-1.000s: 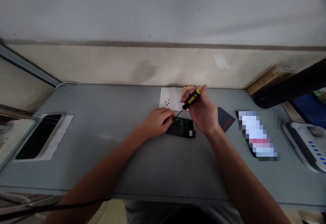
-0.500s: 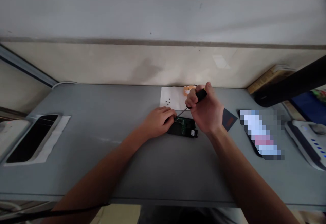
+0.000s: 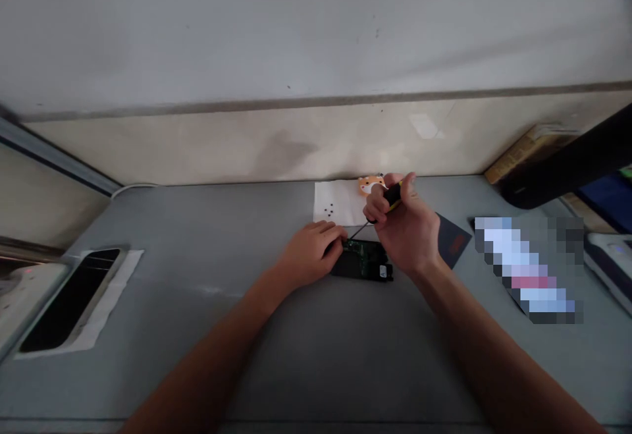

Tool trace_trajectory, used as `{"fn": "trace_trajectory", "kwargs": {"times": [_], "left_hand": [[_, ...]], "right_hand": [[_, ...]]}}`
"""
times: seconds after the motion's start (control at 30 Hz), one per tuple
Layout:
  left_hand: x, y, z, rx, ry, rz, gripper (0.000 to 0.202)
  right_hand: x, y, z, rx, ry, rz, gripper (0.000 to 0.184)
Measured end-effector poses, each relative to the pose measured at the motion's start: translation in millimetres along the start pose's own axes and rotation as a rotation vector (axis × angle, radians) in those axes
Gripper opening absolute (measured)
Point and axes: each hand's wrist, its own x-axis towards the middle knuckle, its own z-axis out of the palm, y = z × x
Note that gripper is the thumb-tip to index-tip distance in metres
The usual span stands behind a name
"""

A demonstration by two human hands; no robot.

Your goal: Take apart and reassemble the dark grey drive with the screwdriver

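Observation:
My left hand (image 3: pixel 310 254) rests its fingertips on the left end of a black electronic device (image 3: pixel 365 264), holding it flat on the grey table. A green circuit board (image 3: pixel 360 249) shows in its opened top. My right hand (image 3: pixel 405 222) grips a small black-and-yellow screwdriver (image 3: pixel 393 197), and its thin shaft (image 3: pixel 359 230) slants down toward the board. Behind the device lies a white paper sheet (image 3: pixel 333 203) carrying several tiny black screws (image 3: pixel 328 211). My right fingers partly cover an orange cartoon-faced object (image 3: pixel 369 186).
A dark blue card (image 3: pixel 455 242) lies right of my right hand, beside a pixelated object (image 3: pixel 526 269). A black slab on white cloth (image 3: pixel 69 302) sits left. A book (image 3: pixel 528 151), a black bar (image 3: pixel 567 161) and white devices (image 3: pixel 24 296) edge the table.
My right hand has moved slightly right, turning the screwdriver so its handle is mostly inside my fingers. The whole scene sits lower in view. My left hand stays on the device.

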Motion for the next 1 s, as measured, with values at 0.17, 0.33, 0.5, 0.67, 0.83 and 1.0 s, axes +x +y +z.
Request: {"fn": "trace_trajectory", "kwargs": {"times": [0.17,0.33,0.5,0.67,0.83,1.0], "left_hand": [[0,-1,0.4,-0.001,0.017,0.009,0.022],[0,-1,0.9,0.001,0.024,0.011,0.023],[0,-1,0.2,-0.029,0.021,0.013,0.022],[0,-1,0.5,-0.03,0.016,0.007,0.023],[1,-1,0.1,-0.01,0.008,0.004,0.022],[1,0,-1.1,-0.008,-0.001,0.001,0.021]], "right_hand": [[-1,2,-4,0.025,-0.036,-0.02,0.036],[3,6,-6,-0.04,-0.02,-0.046,0.038],[-1,4,-1,-0.022,-0.055,-0.074,0.039],[-10,-1,6,-0.088,-0.13,-0.056,0.045],[-13,-2,8,-0.087,-0.173,-0.067,0.047],[-12,-2,9,-0.079,-0.174,-0.058,0.047]]}}
